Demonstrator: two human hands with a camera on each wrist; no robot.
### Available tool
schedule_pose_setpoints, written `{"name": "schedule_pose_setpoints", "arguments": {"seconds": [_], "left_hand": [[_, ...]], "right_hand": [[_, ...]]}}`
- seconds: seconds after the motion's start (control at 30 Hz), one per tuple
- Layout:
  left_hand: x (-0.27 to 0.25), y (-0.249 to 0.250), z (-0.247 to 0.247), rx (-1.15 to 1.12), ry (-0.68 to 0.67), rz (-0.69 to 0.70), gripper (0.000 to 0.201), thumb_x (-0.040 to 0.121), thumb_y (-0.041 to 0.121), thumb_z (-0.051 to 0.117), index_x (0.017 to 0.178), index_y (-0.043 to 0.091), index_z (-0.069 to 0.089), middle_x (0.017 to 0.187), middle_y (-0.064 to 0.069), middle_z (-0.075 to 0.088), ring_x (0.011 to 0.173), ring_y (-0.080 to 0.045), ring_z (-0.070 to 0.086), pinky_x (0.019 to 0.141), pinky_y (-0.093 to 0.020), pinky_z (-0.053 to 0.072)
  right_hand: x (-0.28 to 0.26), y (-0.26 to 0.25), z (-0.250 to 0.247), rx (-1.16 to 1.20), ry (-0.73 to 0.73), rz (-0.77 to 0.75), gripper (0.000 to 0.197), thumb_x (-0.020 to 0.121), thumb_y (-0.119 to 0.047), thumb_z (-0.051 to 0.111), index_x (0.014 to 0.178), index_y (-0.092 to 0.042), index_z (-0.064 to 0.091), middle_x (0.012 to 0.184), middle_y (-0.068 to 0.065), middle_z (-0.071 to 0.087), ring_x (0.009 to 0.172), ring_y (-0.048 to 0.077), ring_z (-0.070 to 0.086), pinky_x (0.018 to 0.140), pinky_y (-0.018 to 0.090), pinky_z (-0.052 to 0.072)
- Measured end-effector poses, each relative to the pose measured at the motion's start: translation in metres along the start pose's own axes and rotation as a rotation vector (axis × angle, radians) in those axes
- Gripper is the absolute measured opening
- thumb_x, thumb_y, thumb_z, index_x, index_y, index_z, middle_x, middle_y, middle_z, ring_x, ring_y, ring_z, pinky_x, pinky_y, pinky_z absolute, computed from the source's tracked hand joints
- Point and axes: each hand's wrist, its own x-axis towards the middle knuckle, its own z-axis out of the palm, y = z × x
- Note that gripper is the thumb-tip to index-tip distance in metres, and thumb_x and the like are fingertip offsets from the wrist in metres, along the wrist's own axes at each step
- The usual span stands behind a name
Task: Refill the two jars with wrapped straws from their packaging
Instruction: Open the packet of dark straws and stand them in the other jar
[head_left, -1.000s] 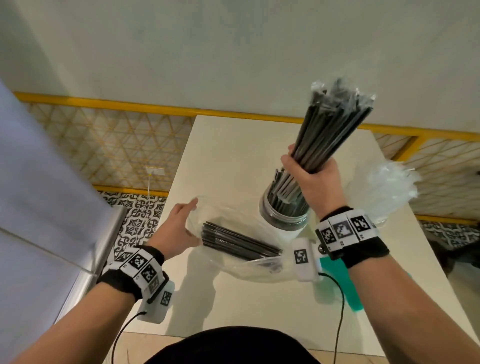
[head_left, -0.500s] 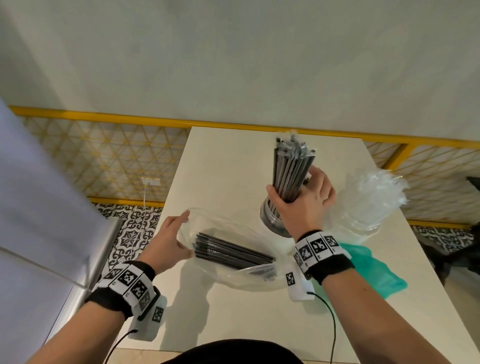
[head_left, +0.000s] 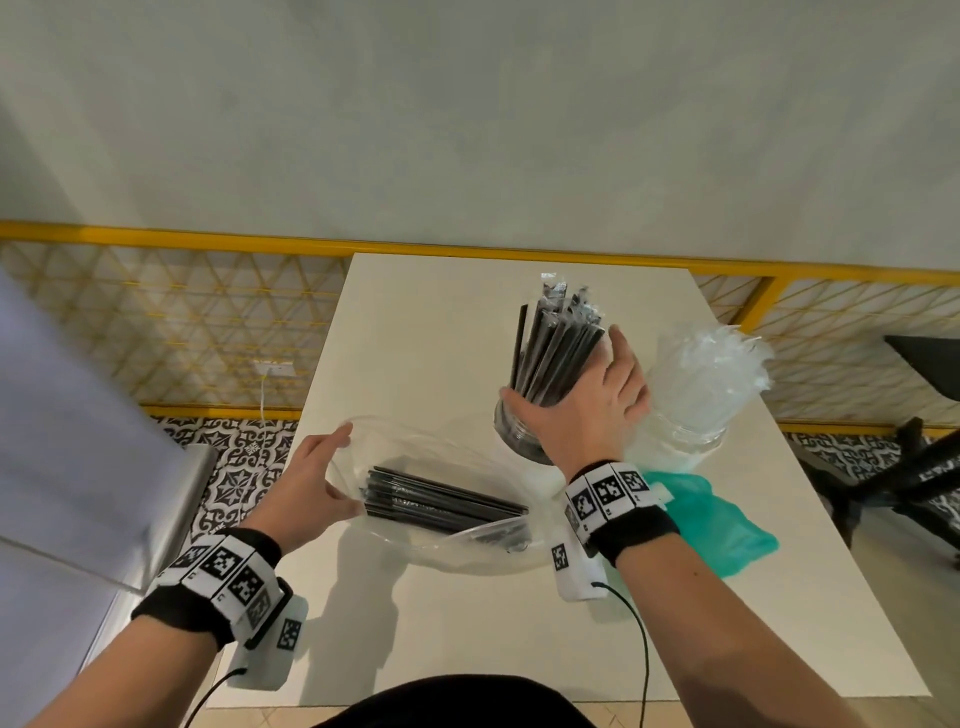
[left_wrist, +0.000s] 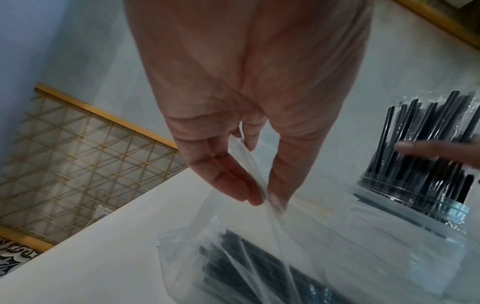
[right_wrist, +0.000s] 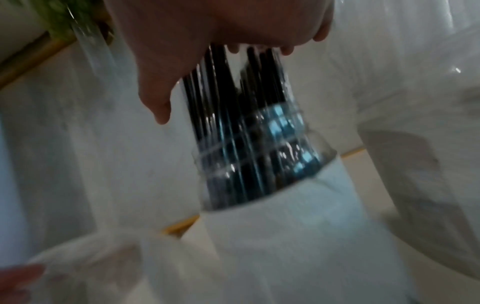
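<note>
A bundle of black wrapped straws (head_left: 556, 332) stands upright in a clear jar (head_left: 511, 441) on the white table (head_left: 441, 322). My right hand (head_left: 571, 395) wraps loosely round the bundle just above the jar's mouth, thumb on the left and fingers on the right. The right wrist view shows the jar (right_wrist: 259, 164) with the straws (right_wrist: 221, 92) running down into it. My left hand (head_left: 311, 483) pinches the rim of a clear plastic bag (head_left: 415, 452) between thumb and fingers (left_wrist: 233, 185). More black straws (head_left: 441, 501) lie inside the bag. A second jar (head_left: 685, 441) to the right holds clear-wrapped straws (head_left: 706, 364).
A crumpled green bag (head_left: 711, 525) lies on the table behind my right wrist. A steel surface (head_left: 78, 415) stands at the left, a yellow railing (head_left: 156, 244) runs behind the table, and dark furniture legs (head_left: 914, 467) are at the right.
My right hand brought the tilted, raised bundle of black straws upright and down into the jar, and its fingers have loosened. The left hand kept hold of the bag.
</note>
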Motion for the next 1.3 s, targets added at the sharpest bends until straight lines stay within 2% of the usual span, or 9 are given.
{"name": "schedule_pose_setpoints", "arguments": {"seconds": [0.17,0.27,0.43,0.53,0.67,0.83,0.9,1.0,1.3], "left_hand": [[-0.001,0.000,0.001,0.006,-0.002,-0.003,0.093,0.077,0.005,0.076,0.152,0.023,0.024,0.137,0.004,0.036,0.071,-0.013,0.064,0.065,-0.016,0.044],[-0.001,0.001,0.001,0.015,-0.003,0.004,0.092,0.077,0.006,0.076,0.151,0.024,0.025,0.137,0.005,0.037,0.071,-0.012,0.064,0.070,-0.020,0.047],[-0.001,0.002,0.002,0.028,-0.001,0.012,0.092,0.077,0.007,0.077,0.151,0.025,0.025,0.139,0.006,0.036,0.072,-0.011,0.065,0.067,-0.021,0.046],[-0.002,0.001,0.001,0.039,-0.012,0.031,0.094,0.076,0.010,0.078,0.151,0.028,0.024,0.140,0.008,0.036,0.072,-0.011,0.066,0.068,-0.021,0.047],[-0.005,-0.003,0.004,0.066,-0.064,0.020,0.105,0.075,0.016,0.080,0.153,0.033,0.012,0.146,0.011,0.027,0.076,-0.013,0.068,0.080,-0.035,0.055],[-0.006,-0.005,0.011,0.063,-0.081,0.007,0.114,0.074,0.013,0.079,0.153,0.035,0.000,0.151,0.012,0.015,0.075,-0.013,0.069,0.081,-0.034,0.056],[-0.006,-0.005,0.013,0.063,-0.072,0.009,0.115,0.074,0.012,0.078,0.153,0.034,-0.003,0.152,0.011,0.014,0.075,-0.013,0.069,0.081,-0.036,0.056],[-0.006,-0.006,0.015,0.051,-0.053,0.008,0.115,0.075,0.009,0.078,0.153,0.034,-0.003,0.153,0.012,0.013,0.074,-0.015,0.067,0.079,-0.034,0.057],[-0.009,-0.026,0.017,0.153,-0.065,-0.061,0.108,0.077,0.005,0.075,0.152,0.038,0.005,0.151,0.007,0.014,0.075,-0.015,0.065,0.071,-0.035,0.060]], "right_hand": [[0.029,-0.019,-0.039,0.592,0.013,-0.113,0.107,0.070,-0.043,0.082,0.151,-0.026,0.013,0.151,0.003,0.027,0.130,0.005,0.034,0.106,0.027,0.036],[0.043,-0.025,-0.047,0.536,-0.036,-0.299,0.085,0.079,-0.035,0.076,0.147,-0.034,0.026,0.148,0.000,0.032,0.129,0.006,0.039,0.094,0.011,0.037],[0.046,-0.016,-0.024,0.128,-0.205,-0.420,0.029,0.095,-0.036,0.055,0.116,-0.016,0.058,0.119,0.001,0.051,0.102,0.020,0.058,0.094,0.036,0.048],[0.037,0.000,-0.013,-0.178,-0.181,-0.510,0.034,0.099,-0.038,0.042,0.123,-0.017,0.053,0.129,0.001,0.054,0.128,0.024,0.047,0.117,0.046,0.018],[0.034,-0.001,-0.020,-0.330,-0.257,-0.539,0.052,0.099,-0.052,0.028,0.144,-0.027,0.035,0.156,-0.006,0.029,0.148,0.025,0.013,0.116,0.057,-0.002],[0.000,-0.047,-0.036,0.040,-0.010,-0.685,0.029,0.092,-0.039,0.053,0.111,-0.018,0.063,0.114,0.002,0.060,0.109,0.022,0.050,0.096,0.042,0.039],[-0.024,-0.060,-0.026,0.183,-0.305,-0.698,0.015,0.091,-0.027,0.056,0.098,-0.018,0.066,0.094,-0.003,0.063,0.085,0.013,0.054,0.081,0.035,0.049],[-0.052,-0.053,0.014,0.044,-0.791,-0.547,0.018,0.092,-0.027,0.054,0.102,-0.021,0.068,0.100,-0.003,0.068,0.090,0.016,0.062,0.085,0.035,0.052],[-0.064,0.004,0.096,-0.295,-1.022,-0.555,0.087,0.071,-0.053,0.075,0.141,-0.017,0.037,0.137,0.004,0.047,0.125,0.025,0.044,0.108,0.038,0.035]]}}
